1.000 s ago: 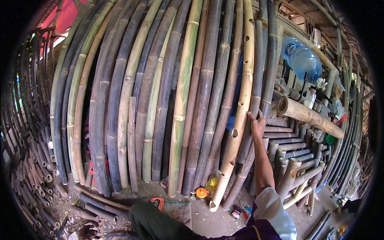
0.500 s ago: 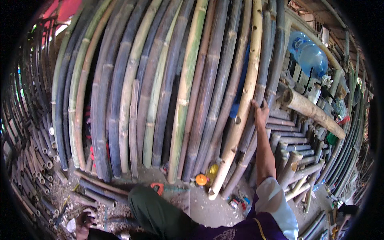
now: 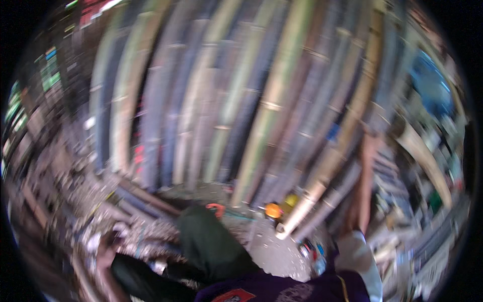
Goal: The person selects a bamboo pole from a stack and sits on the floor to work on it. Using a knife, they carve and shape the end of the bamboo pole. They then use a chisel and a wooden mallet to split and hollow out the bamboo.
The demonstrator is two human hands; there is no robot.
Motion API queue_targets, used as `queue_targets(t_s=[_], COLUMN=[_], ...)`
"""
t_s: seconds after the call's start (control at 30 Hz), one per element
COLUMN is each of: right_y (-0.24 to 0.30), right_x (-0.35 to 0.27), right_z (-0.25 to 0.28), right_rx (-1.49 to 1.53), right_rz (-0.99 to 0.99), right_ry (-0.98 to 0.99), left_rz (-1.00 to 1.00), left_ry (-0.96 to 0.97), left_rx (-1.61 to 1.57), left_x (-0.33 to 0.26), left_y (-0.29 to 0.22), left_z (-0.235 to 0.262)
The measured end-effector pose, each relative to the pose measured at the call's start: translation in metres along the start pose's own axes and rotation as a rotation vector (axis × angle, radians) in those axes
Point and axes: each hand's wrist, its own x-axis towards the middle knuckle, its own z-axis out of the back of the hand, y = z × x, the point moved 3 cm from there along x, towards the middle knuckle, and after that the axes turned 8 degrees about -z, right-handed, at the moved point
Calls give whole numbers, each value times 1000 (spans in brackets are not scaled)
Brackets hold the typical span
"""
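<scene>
Motion blur smears the whole picture. My right hand [image 3: 371, 132] reaches up on the right, its fingers round a dark bamboo pole [image 3: 381, 108] that leans in the row. Just left of it stands a pale yellow bamboo pole [image 3: 322, 181], its cut open end [image 3: 280, 231] resting on the ground. At the lower left my left hand [image 3: 106, 247] is low over the littered ground, beside my dark trouser leg [image 3: 146, 279]. Its fingers are too smeared to read, and I cannot make out anything in them.
Many green, brown and dark bamboo poles [image 3: 271, 105] lean in front of me. An orange round thing [image 3: 273, 210], a yellow one [image 3: 291, 201] and a red-orange handle [image 3: 216, 209] lie near their feet. A blue water bottle [image 3: 431, 83] and a thick bamboo piece [image 3: 427, 156] are at the right.
My view has swung, so the poles sit farther right and slant more. My right hand stays at the dark pole. More of my left forearm shows at the lower left.
</scene>
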Motion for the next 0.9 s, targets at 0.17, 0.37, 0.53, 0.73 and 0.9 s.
queue_targets(t_s=[0.17,0.37,0.53,0.73,0.9], right_y=[63,223,345,433,434], right_x=[-72,-234,-430,-649,-772], right_z=[66,61,108,184,248], right_rx=[551,916,1091,1257,1835], right_rz=[99,425,807,1495,1868], right_ry=[331,768,1410,1798,921], left_rz=[76,-197,-134,-121,124], left_ry=[51,-34,-282,-649,-1495], left_rx=[45,-212,-646,-1117,-1069], left_x=[8,-27,-69,-123,-185], left_y=[-26,-59,-104,-92,5], left_z=[9,15,21,49,98])
